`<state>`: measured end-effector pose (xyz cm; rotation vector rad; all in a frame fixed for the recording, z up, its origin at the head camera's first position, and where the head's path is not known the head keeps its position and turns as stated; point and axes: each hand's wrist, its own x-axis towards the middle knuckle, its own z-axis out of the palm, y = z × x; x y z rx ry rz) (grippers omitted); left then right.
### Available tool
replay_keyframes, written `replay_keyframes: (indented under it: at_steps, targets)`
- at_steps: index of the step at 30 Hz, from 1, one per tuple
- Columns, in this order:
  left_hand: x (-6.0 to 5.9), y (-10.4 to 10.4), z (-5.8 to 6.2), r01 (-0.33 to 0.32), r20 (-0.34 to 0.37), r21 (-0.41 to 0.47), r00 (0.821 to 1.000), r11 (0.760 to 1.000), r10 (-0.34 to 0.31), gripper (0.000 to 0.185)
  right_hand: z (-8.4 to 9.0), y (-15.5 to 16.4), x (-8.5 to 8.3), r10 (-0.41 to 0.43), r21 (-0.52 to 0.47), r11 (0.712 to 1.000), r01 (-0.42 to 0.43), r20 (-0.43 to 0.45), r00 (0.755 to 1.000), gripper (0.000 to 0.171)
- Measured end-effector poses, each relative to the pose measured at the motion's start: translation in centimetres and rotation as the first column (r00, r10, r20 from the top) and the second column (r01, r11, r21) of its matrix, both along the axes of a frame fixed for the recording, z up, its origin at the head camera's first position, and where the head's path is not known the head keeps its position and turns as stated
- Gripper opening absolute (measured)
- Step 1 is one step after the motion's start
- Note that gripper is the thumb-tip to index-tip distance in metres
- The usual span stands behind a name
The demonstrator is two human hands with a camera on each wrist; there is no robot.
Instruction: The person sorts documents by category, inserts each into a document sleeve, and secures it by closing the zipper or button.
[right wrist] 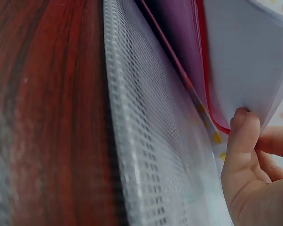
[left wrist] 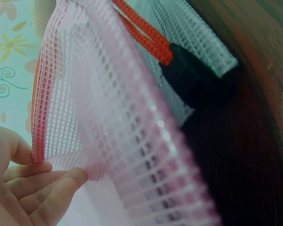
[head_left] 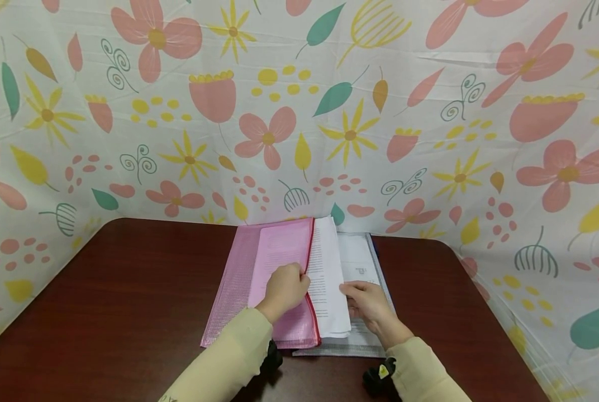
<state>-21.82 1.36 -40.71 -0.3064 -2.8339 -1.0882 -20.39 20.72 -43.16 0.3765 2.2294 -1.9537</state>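
A pink mesh zipper pouch (head_left: 229,301) with a red zipper edge lies at the middle of the table. My left hand (head_left: 286,286) pinches the pouch's red-edged opening between thumb and fingers, as the left wrist view also shows. A stack of white printed papers (head_left: 327,279) sits partly inside the pouch and sticks out to the right. My right hand (head_left: 372,307) pinches the right edge of these papers; in the right wrist view the thumb (right wrist: 245,132) presses on the sheets. Beneath lies a clear grey-edged mesh pouch (head_left: 340,350) with a printed sheet inside.
The dark wooden table (head_left: 128,312) extends to both sides of the pouches. A floral cloth (head_left: 279,111) hangs behind it. A red-orange cord (left wrist: 146,37) with a black end piece (left wrist: 193,77) hangs by the pouches in the left wrist view.
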Motion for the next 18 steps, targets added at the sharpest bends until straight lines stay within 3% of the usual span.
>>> replay_keyframes:
  at_steps: [18]
  targets:
    - [0.1, -0.1, 0.1, 0.0, -0.031, 0.011, 1.0, 1.0, 0.001, 0.024, 0.0, -1.8, 0.0, 0.001, 0.04, 0.999, -0.001, -0.005, 1.0, 0.036]
